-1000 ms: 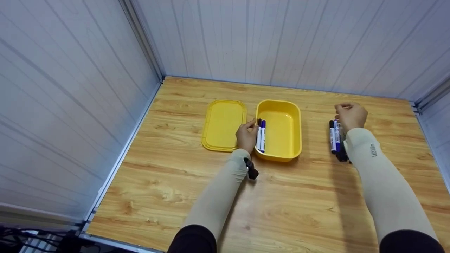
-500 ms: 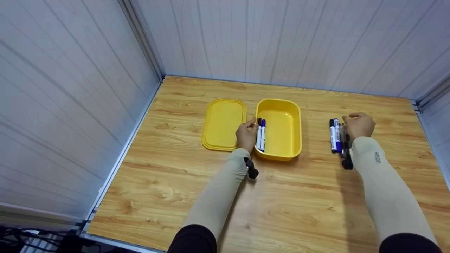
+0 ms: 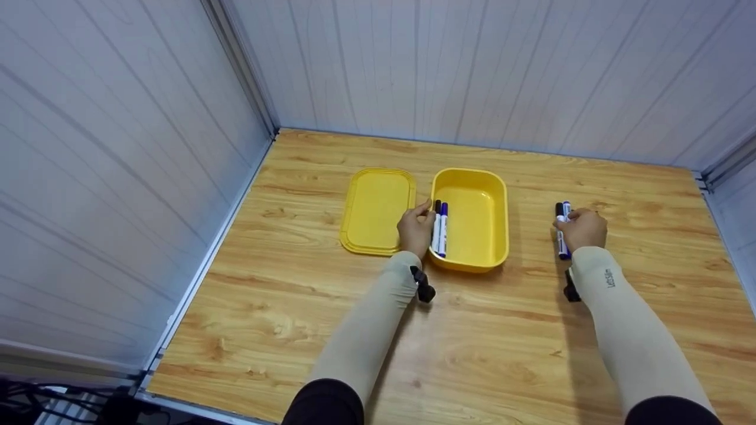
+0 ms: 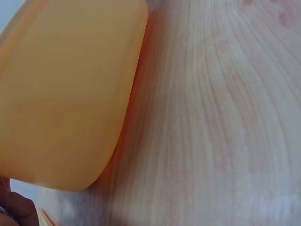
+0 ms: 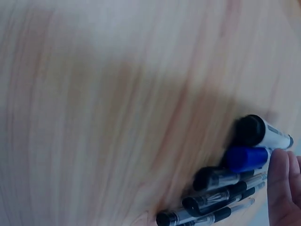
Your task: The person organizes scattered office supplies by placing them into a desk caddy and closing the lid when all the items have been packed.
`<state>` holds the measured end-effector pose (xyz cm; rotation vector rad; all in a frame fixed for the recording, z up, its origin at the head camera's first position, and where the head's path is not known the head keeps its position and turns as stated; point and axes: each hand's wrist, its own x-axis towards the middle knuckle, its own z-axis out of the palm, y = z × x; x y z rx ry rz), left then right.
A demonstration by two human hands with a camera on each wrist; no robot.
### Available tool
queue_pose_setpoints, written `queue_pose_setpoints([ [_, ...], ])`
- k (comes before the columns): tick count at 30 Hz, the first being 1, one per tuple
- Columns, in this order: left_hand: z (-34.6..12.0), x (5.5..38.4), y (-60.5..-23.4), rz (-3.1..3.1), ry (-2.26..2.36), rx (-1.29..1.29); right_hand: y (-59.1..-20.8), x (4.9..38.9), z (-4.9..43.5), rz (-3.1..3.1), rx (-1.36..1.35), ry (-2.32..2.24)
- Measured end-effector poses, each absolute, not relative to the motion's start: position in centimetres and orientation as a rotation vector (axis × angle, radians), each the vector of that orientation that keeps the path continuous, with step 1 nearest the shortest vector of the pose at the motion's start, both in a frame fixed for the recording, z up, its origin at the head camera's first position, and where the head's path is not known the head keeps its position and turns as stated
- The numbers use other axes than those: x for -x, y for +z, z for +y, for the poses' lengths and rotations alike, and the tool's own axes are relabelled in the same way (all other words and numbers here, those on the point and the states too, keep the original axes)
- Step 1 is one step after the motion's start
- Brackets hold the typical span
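An open yellow plastic box (image 3: pixel 475 230) stands mid-table, two white markers (image 3: pixel 443 233) lying along its left inner side, one with a black cap and one with a blue cap. My left hand (image 3: pixel 415 231) grips the box's left wall at the rim; fingers (image 4: pixel 19 207) show at the corner of the left wrist view. To the right, my right hand (image 3: pixel 585 229) is over a row of writing tools, its fingertips at a black-capped marker (image 3: pixel 559 233). In the right wrist view its fingers lie extended beside a blue-ended marker (image 5: pixel 247 158). Several clear-barrelled pens (image 5: pixel 218 214) lie alongside.
A yellow lid (image 3: pixel 378 209) lies flat left of the box, partly behind the left hand. Pale panel walls (image 3: pixel 378 71) enclose the wooden table (image 3: pixel 283 319) at the back and sides. Black cables (image 3: pixel 53 401) are bundled beyond the near left corner.
My right hand has come toward me and down, first shifting right, then left onto the markers, and now covers the pens in the head view. My left hand and the box stay put.
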<state>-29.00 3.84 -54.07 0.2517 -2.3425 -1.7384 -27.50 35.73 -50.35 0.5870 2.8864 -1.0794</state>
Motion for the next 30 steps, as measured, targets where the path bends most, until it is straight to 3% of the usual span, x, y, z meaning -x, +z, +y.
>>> queue_pose_setpoints([
  [12,3.9,29.0,-54.2,-2.314,-1.761,-0.244,-51.1,27.8,35.4,2.971,-0.499,-0.838],
  [30,3.8,29.0,-54.0,-2.342,-1.741,-0.223,-51.4,27.9,35.1,2.983,-0.499,-0.852],
])
